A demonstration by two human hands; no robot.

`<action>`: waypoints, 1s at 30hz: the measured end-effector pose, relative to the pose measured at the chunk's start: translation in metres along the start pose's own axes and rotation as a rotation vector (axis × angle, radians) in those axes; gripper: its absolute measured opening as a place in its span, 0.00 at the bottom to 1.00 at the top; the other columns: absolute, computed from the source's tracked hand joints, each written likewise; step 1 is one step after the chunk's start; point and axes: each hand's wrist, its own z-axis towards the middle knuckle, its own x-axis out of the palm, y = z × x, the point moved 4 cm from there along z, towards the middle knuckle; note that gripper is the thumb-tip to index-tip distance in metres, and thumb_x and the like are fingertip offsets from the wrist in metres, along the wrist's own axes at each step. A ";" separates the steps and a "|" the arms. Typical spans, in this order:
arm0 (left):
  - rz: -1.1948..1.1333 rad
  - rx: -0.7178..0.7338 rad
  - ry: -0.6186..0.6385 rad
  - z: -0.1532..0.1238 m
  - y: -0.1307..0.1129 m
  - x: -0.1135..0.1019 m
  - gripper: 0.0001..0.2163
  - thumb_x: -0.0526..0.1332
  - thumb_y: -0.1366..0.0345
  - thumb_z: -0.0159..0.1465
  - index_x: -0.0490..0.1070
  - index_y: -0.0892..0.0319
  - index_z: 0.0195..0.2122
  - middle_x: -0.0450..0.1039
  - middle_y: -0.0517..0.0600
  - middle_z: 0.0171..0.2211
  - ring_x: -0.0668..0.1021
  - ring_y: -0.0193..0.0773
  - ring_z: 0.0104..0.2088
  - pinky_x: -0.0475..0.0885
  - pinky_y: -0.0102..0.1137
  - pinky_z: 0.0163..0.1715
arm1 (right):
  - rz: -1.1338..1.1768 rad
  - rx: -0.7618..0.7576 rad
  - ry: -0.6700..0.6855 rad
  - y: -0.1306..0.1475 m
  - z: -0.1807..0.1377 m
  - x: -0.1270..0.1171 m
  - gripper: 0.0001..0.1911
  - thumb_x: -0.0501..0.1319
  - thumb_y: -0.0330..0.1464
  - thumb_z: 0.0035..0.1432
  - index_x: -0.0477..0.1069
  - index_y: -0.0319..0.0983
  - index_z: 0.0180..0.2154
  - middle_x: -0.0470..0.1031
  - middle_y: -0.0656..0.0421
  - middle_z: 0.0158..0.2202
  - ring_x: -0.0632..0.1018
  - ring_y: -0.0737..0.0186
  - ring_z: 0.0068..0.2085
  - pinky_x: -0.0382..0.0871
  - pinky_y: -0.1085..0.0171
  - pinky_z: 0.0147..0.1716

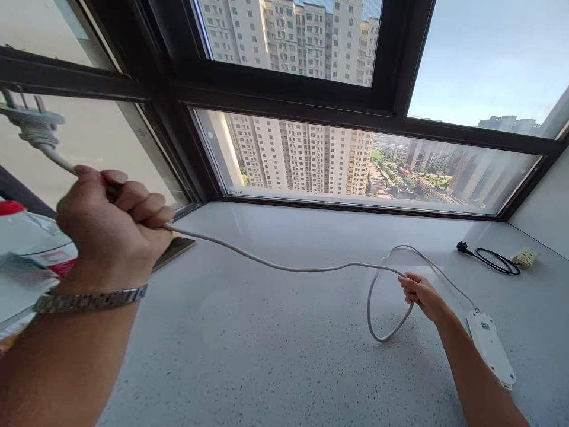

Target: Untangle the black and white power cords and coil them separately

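My left hand [111, 228], raised at the left with a metal watch on its wrist, is closed in a fist round a white power cord [275, 265] just below its plug [33, 121]. The cord runs right across the grey speckled sill [249, 332] to my right hand [420, 293], which pinches it where it forms a loop. Past the loop the cord ends in a white power strip [491, 347] lying on the sill beside my right forearm.
A black cable [493, 259] with a plug and a small beige adapter [524, 257] lie at the back right. A water bottle with a red cap [26, 249] stands at the left edge, a dark flat object [175, 249] behind my left hand. Dark-framed windows close the back.
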 end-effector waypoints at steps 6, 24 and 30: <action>0.300 -0.057 0.142 -0.061 0.102 0.039 0.16 0.61 0.60 0.63 0.65 0.62 0.21 0.48 0.39 0.13 0.53 0.22 0.12 0.43 0.22 0.13 | 0.306 -0.207 -0.200 0.038 -0.016 0.052 0.24 0.63 0.53 0.52 0.67 0.37 0.28 0.45 0.71 0.18 0.46 0.74 0.18 0.42 0.70 0.15; -0.117 -0.395 0.118 -0.065 0.090 0.076 0.17 0.53 0.65 0.67 0.55 0.58 0.20 0.50 0.41 0.14 0.59 0.28 0.15 0.63 0.24 0.16 | -0.531 -0.306 0.500 -0.005 -0.033 0.107 0.17 0.61 0.44 0.57 0.66 0.39 0.25 0.58 0.67 0.16 0.58 0.72 0.18 0.49 0.72 0.17; -0.213 -0.055 -0.006 -0.044 0.009 0.027 0.19 0.57 0.61 0.65 0.53 0.57 0.19 0.48 0.41 0.11 0.62 0.28 0.15 0.64 0.21 0.14 | -0.759 0.002 0.371 -0.016 -0.010 -0.008 0.27 0.66 0.47 0.49 0.58 0.39 0.13 0.49 0.67 0.14 0.49 0.73 0.18 0.39 0.67 0.18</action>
